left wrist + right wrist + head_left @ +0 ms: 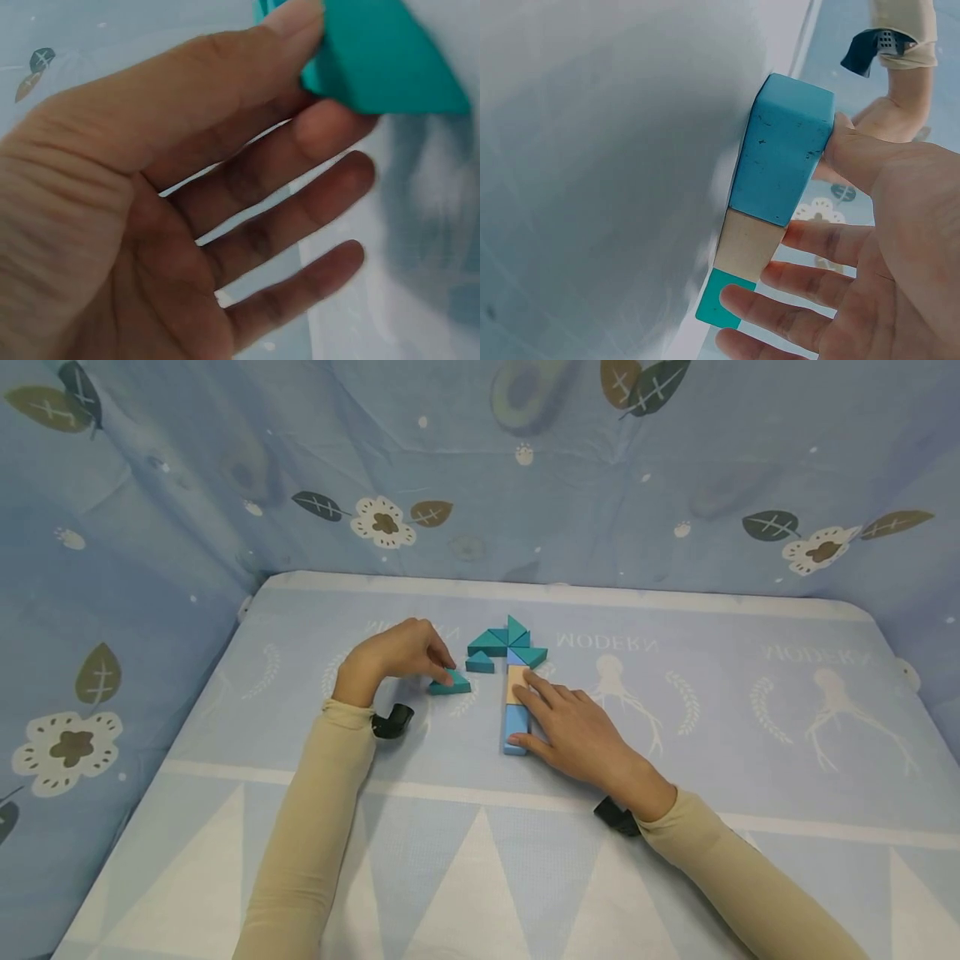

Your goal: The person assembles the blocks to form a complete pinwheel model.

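Note:
Between thumb and fingertips, my left hand (397, 653) pinches a teal triangular block (454, 686), low over the mat; this block (390, 67) fills the top of the left wrist view. My right hand (576, 731) rests with spread fingers along a short column of blocks. Its thumb touches the blue block (516, 725) at the near end, and its fingertips lie at the pale wooden block (515, 677). A small blue-violet triangle (512, 657) tops the column. Beyond it, several teal triangles (487, 642) form a fan. One small teal triangle (480, 666) lies apart, left of the column.
A patterned light-blue mat (697, 752) covers the table. Blue printed cloth (465, 460) hangs behind and along the left side. Black devices (393, 722) sit at both wrists.

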Demonstrator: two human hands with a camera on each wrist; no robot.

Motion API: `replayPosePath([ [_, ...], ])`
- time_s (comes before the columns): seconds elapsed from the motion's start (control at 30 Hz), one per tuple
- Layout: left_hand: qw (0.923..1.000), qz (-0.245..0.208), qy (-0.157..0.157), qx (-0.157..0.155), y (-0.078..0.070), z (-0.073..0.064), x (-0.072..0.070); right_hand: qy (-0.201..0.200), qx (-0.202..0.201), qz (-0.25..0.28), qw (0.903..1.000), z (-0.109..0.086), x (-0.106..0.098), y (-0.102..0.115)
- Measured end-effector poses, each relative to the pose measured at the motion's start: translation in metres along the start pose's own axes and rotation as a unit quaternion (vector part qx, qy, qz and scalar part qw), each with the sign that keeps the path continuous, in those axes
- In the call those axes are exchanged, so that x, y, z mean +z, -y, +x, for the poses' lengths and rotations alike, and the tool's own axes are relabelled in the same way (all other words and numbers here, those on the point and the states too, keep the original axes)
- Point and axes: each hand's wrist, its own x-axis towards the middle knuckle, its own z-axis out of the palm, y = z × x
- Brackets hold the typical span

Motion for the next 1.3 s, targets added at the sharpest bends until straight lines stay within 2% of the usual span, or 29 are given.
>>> replayPosePath([
  [0.17, 0.9989, 0.0, 0.041, -0.025, -0.005, -0.003, -0.001, 0.001, 0.002, -0.002, 1.0, 0.0, 0.0, 0.0],
  [0.27, 0.9984, 0.003, 0.048, -0.03, -0.006, -0.004, -0.001, 0.002, 0.003, -0.002, 1.0, 0.0, 0.0, 0.0],
  [0.33, 0.9992, 0.003, 0.034, -0.02, -0.006, -0.004, -0.001, 0.003, 0.003, -0.002, 1.0, 0.0, 0.0, 0.0],
  [0.43, 0.9997, 0.005, -0.008, 0.025, -0.007, -0.003, -0.001, 0.004, 0.003, -0.002, 1.0, -0.001, 0.0, 0.0],
  [0.53, 0.9962, 0.02, -0.048, 0.07, -0.013, -0.001, 0.001, 0.003, 0.001, -0.003, 1.0, -0.001, 0.0, 0.0],
  [0.6, 0.994, 0.033, -0.061, 0.084, -0.017, 0.002, 0.003, 0.001, 0.0, -0.004, 1.0, -0.001, 0.0, 0.0],
  [0.87, 0.9931, 0.057, -0.068, 0.076, -0.021, 0.012, 0.013, -0.001, -0.004, -0.007, 1.0, -0.001, 0.0, 0.0],
  [1.3, 0.9922, 0.064, -0.072, 0.079, -0.026, 0.016, 0.019, -0.003, -0.003, -0.002, 1.0, -0.001, -0.001, -0.001],
])
